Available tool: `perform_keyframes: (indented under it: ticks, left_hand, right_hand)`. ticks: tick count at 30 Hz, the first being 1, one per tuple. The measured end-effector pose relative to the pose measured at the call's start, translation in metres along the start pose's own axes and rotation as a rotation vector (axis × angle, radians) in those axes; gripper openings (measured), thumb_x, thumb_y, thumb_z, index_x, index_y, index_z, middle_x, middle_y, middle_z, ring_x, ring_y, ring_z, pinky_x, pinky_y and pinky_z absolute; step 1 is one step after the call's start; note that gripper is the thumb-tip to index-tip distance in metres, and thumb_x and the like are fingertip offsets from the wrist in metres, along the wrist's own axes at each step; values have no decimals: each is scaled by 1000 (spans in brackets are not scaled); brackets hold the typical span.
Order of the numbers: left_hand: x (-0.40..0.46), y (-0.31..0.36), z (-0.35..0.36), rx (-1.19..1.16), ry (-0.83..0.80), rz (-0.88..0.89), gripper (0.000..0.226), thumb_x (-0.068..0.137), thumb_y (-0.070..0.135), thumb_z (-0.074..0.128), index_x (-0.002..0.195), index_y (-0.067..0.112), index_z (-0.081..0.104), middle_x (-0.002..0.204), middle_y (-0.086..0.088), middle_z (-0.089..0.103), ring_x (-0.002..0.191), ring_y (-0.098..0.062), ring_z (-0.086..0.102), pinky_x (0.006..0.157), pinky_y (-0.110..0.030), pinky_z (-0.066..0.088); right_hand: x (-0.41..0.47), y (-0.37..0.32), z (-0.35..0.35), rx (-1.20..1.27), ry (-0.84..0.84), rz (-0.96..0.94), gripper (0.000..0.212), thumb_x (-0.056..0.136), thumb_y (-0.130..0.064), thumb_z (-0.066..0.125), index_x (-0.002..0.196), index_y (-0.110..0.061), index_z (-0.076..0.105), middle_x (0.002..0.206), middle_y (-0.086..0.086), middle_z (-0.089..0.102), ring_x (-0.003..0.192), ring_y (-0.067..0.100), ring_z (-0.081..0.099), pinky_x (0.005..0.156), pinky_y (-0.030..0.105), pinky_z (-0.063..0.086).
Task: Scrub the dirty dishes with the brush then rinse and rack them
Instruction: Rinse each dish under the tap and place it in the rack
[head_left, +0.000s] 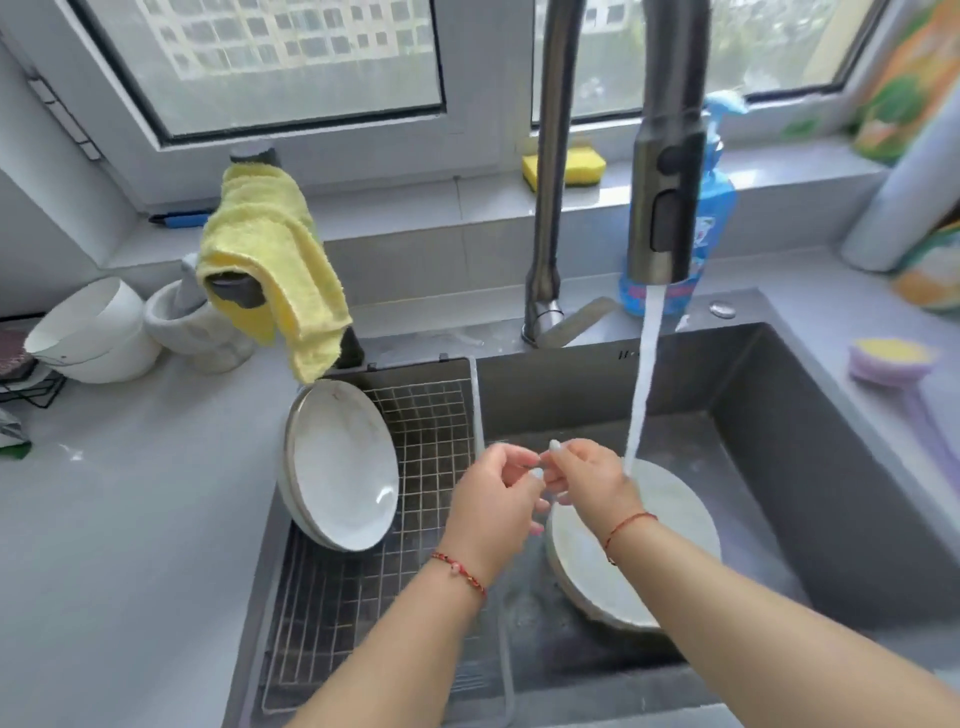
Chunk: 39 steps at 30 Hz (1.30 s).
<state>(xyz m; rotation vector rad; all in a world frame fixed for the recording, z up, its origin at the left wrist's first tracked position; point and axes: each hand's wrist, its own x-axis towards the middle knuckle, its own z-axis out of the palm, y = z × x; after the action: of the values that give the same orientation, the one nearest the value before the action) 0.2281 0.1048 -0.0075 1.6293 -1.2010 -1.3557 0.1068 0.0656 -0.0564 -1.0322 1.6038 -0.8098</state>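
Note:
Water runs from the tall faucet (667, 208) onto a white plate (680, 519) lying in the dark sink (753, 441). My left hand (496, 499) and my right hand (587, 483) meet over the sink just left of the stream, fingers loosely curled and touching each other, with nothing held. Two white plates (343, 467) lean upright in the wire rack (363, 597) on the sink's left side. A purple brush with a yellow pad (891, 358) lies on the counter at the right.
A yellow cloth (275, 254) hangs over a dark spout above the rack. White bowls (93, 332) and a mortar (192, 322) stand on the left counter. A blue soap bottle (711, 208) and a yellow sponge (566, 166) sit by the window sill.

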Motion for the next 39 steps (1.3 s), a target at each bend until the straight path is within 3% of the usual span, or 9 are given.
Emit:
perform_keyframes:
  ticks: [3,7,12,15,18,21,30,35,39]
  left_hand:
    - [14,-15,41,2,-144,-205,14,94,4,48,101,10,59,93,-9,63,70,-17,64,55,-29,56]
    - [27,-42,74,257,-140,-359,15,89,7,41,86,8,55,89,-11,61,71,-24,65,61,-35,58]
    - [38,-70,88,760,-198,-405,15,87,8,43,84,8,58,80,-7,61,74,-26,61,61,-28,46]
    - [42,-87,95,789,-272,-478,16,89,8,41,80,11,55,78,-5,58,77,-26,60,66,-30,48]
    - [47,-103,100,754,-283,-479,23,91,9,40,96,10,62,91,-10,64,81,-29,61,77,-34,54]
    - [50,-113,98,808,-213,-452,22,95,16,40,86,13,59,83,-5,60,79,-26,60,75,-33,53]
    - [51,-120,95,743,-145,-454,21,92,25,50,73,21,57,71,4,56,68,-17,54,53,-23,36]
    - [48,-113,92,604,-133,-482,22,91,24,53,70,22,58,69,1,60,68,-21,59,66,-26,50]
    - [40,-109,92,454,-64,-523,19,89,19,54,73,12,62,62,-6,61,55,-24,58,59,-31,53]
  right_hand:
    - [14,32,-46,-112,34,96,23,91,-28,53,79,-15,67,74,7,68,72,26,62,71,42,53]
    - [26,68,-93,-411,101,153,21,91,-29,49,78,-18,60,82,6,67,85,30,63,70,37,49]
    - [36,99,-136,-903,101,283,32,95,-37,44,117,-14,46,115,6,60,100,28,58,74,33,45]
    - [38,116,-146,-1014,-4,383,36,93,-38,42,122,-17,43,102,2,61,91,23,59,71,31,47]
    - [39,125,-146,-1028,-75,402,17,88,-23,40,86,-19,57,75,-3,56,78,20,58,68,28,45]
    - [42,126,-144,-1008,-68,413,22,86,-17,41,67,-23,49,69,-3,51,76,21,55,69,28,44]
    - [45,128,-152,-951,-118,401,21,85,-21,44,66,-22,51,66,-3,54,66,19,53,59,24,41]
    - [44,123,-158,-844,-143,427,24,80,-13,42,83,-15,66,61,-1,60,54,19,53,50,20,39]
    - [43,116,-158,-742,-129,455,24,77,-5,42,65,-11,61,55,2,63,46,18,52,47,19,37]
